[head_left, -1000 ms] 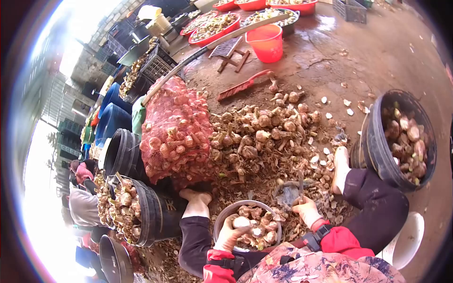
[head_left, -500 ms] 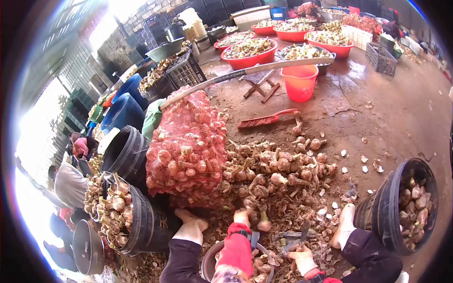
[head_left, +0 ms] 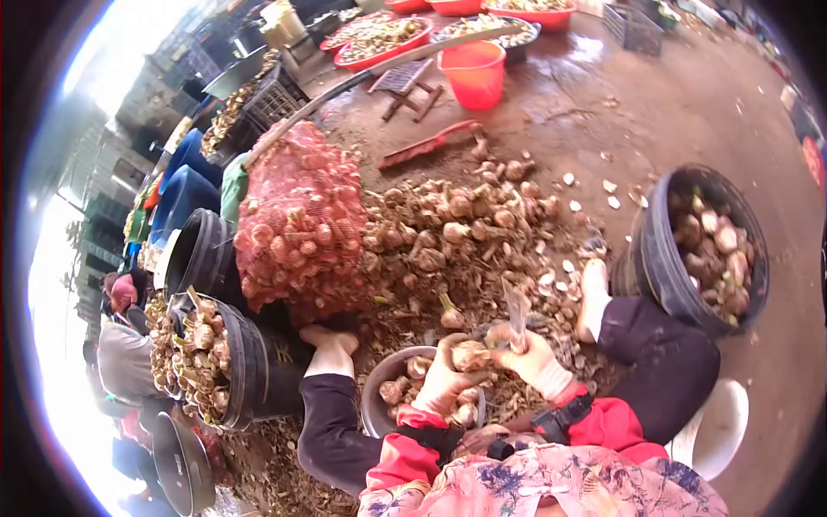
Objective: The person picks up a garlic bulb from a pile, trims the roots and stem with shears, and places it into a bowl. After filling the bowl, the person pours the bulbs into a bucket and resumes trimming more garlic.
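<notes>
Over a round basin [head_left: 372,405] of bulbs, my left hand [head_left: 442,376] is wrapped round a garlic bulb [head_left: 469,355]. My right hand [head_left: 527,355], just to its right, grips a knife [head_left: 517,312] whose blade points up, and its fingers are close to the bulb. A loose bulb with a green stem [head_left: 450,315] lies on the ground just beyond my left hand. Ahead of both hands spreads a pile of garlic [head_left: 461,207] with dry leaves and roots.
A red mesh sack [head_left: 301,224] stands left of the pile. Black buckets of bulbs stand at left [head_left: 258,370] and right [head_left: 642,258]. Further off are a red brush [head_left: 426,146], an orange bucket [head_left: 472,76] and a long wooden handle [head_left: 345,84]. People sit at far left.
My left hand has drawn back from the pile and now holds a bulb near my right hand. The knife is raised more upright. The camera view has tilted down.
</notes>
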